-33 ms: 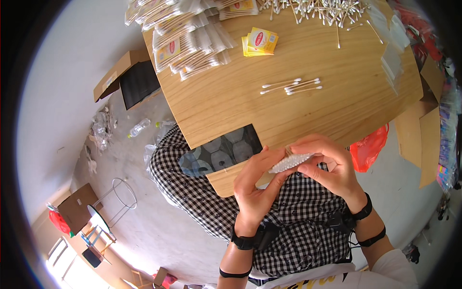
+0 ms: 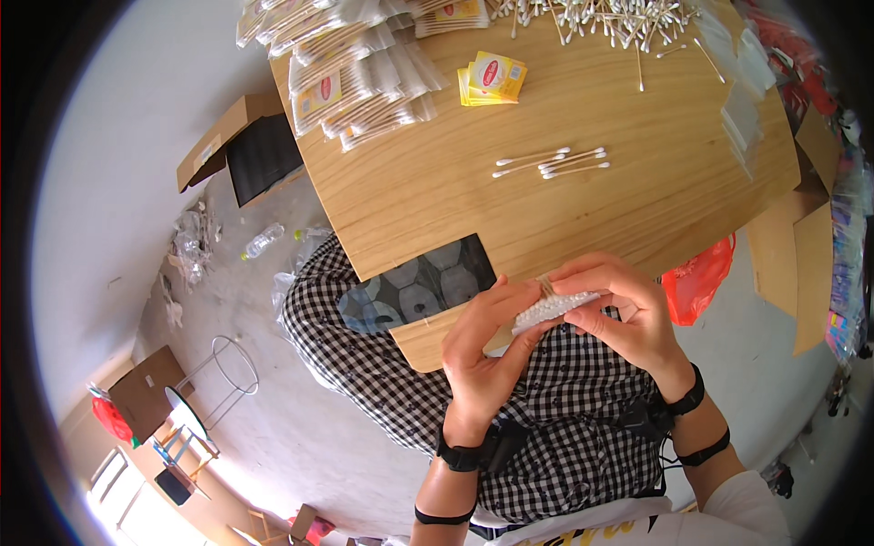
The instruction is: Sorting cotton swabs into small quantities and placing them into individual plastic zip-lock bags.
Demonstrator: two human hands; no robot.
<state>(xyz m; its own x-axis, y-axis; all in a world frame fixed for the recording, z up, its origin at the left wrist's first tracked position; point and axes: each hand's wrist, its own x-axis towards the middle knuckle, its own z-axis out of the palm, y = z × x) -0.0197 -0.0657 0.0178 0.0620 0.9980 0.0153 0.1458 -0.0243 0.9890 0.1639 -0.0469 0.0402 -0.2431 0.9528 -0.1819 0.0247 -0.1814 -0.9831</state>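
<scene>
Between my two hands, above my lap at the table's near edge, is a bundle of cotton swabs [image 2: 553,312], its white tips turned toward me. My left hand [image 2: 487,341] grips the bundle's left end, thumb below and fingers over the top. On the other end, my right hand [image 2: 624,309] closes round it with the thumb at the near side. A bit of the wooden sticks shows between my fingers; the rest is hidden. Several loose swabs [image 2: 551,164] lie on the wooden table [image 2: 410,200] beyond my hands.
Filled swab packets [image 2: 364,91] are piled at the far left, beside yellow cards [image 2: 492,77]. A heap of loose swabs [image 2: 601,18] spreads at the back, with clear bags [image 2: 742,127] on the right. A red plastic bag [image 2: 699,282] hangs at the table's right edge; cardboard boxes [image 2: 778,264] stand beyond.
The swab bundle has tilted a little and shifted slightly right between my hands, so its tips face me more. Both hands have stayed nearly in place.
</scene>
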